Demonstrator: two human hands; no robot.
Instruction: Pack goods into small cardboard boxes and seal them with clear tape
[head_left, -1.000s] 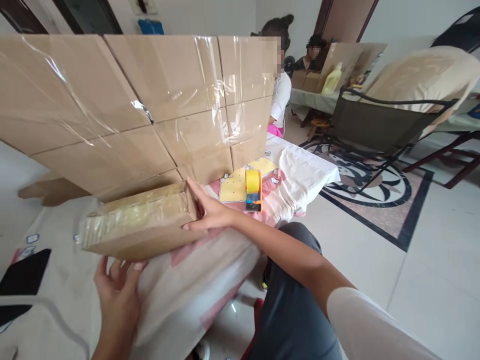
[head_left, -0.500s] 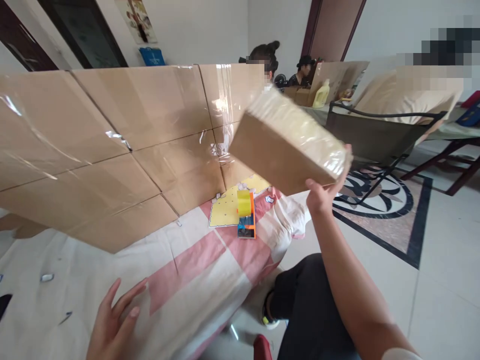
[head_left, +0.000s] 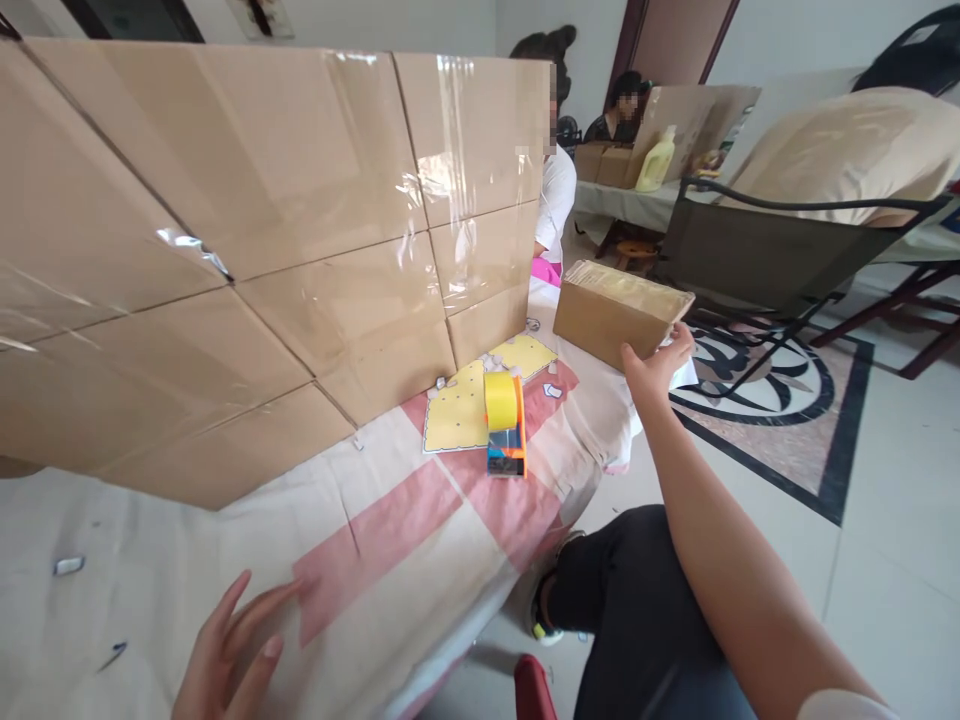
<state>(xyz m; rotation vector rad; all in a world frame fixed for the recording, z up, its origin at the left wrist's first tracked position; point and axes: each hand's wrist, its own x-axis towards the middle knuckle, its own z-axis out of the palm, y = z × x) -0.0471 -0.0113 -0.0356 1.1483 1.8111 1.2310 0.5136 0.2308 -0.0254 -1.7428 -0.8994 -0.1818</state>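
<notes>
At the table's right edge, my right hand (head_left: 658,362) grips the near end of a taped cardboard box (head_left: 611,315). The box is low, at or just over the cloth; I cannot tell whether it touches. My left hand (head_left: 229,655) hovers at the near side of the cloth-covered table (head_left: 405,585), fingers apart and holding nothing. A tape dispenser (head_left: 506,425) with a yellow roll lies between the hands, partly on a yellow sheet (head_left: 455,412). Behind it rises a stack of taped cardboard boxes (head_left: 330,170).
A person in a white top (head_left: 556,190) sits behind the stack. Another person (head_left: 619,108) is farther back. To the right stands a dark folding chair (head_left: 780,255) near a patterned floor inlay. A yellow bottle (head_left: 657,160) stands on a far table. Small scraps (head_left: 69,566) lie on the cloth.
My right hand has lowered the cardboard box from in front of the stack's right end to near the tabletop, now nearly level. My left hand has barely moved. The view has tipped down.
</notes>
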